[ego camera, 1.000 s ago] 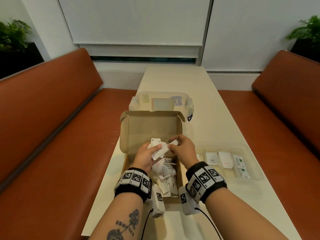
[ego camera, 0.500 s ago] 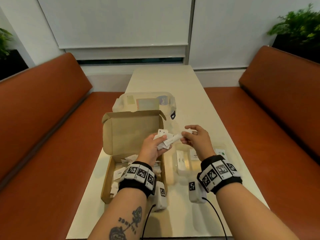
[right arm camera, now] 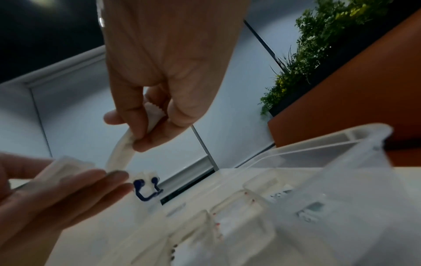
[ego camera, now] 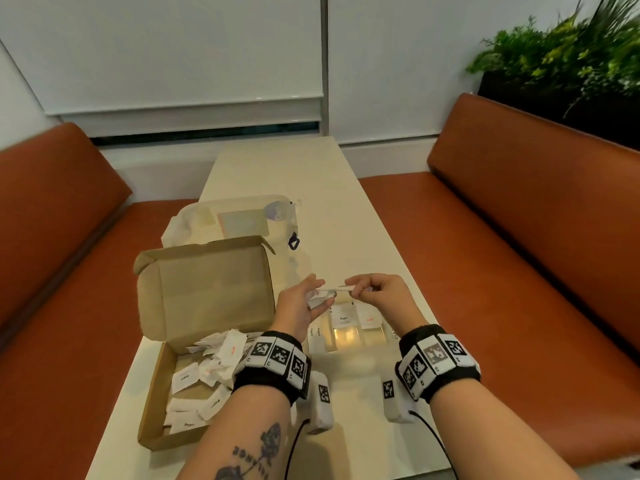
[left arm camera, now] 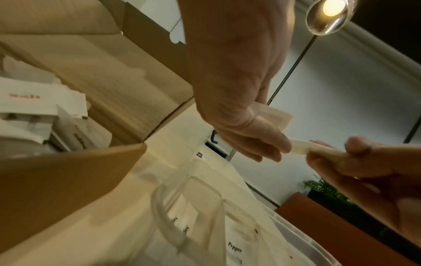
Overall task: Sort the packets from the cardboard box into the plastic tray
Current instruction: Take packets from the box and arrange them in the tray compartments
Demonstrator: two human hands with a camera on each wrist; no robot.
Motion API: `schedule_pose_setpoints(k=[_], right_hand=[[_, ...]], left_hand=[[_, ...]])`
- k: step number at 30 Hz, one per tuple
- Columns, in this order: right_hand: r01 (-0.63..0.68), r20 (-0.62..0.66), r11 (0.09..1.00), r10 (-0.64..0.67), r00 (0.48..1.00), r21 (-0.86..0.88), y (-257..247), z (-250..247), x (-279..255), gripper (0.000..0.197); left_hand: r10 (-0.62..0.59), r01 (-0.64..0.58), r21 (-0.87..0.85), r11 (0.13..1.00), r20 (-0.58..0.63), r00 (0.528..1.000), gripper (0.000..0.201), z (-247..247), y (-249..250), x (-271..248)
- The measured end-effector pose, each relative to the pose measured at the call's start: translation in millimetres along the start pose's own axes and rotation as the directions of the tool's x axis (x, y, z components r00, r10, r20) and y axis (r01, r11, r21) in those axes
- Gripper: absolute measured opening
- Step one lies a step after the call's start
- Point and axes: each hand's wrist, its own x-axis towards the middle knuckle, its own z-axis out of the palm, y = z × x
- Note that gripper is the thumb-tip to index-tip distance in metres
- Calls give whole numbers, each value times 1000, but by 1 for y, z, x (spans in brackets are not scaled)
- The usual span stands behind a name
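Head view: both hands now over clear plastic tray, away from brown cardboard box. Right hand grip pinching long white paper packet; left hand clutching few white packets. Placement probably next.

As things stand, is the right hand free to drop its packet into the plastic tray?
Probably yes. The right hand pinches a long packet just above the open plastic tray, with nothing between them. The left hand, holding more packets, looks to touch that packet's other end and may need to let go.

Dim, motion-blurred wrist views; ceiling-lamp glare
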Motion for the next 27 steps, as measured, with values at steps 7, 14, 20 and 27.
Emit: schedule_pose_setpoints(k=[7,14,20,27], right_hand=[[-106,45,992,104,994,63,10,2,3,19],[-157,-17,981,156,988,-113,15,13,14,8],[-205,17,963,211,977,-172,16,16,18,7],[-153,-80,966,140,987,-207,7,7,27,28]], left_hand=[[114,-107,166,980,-36,993,22,-1,-7,8],[164,-158,182,971,-20,986,24,-6,-4,12],[169,-157,174,972,-59,984,18,-12,-12,22],[332,-224,532,817,-116,936,24,-19,-19,34]])
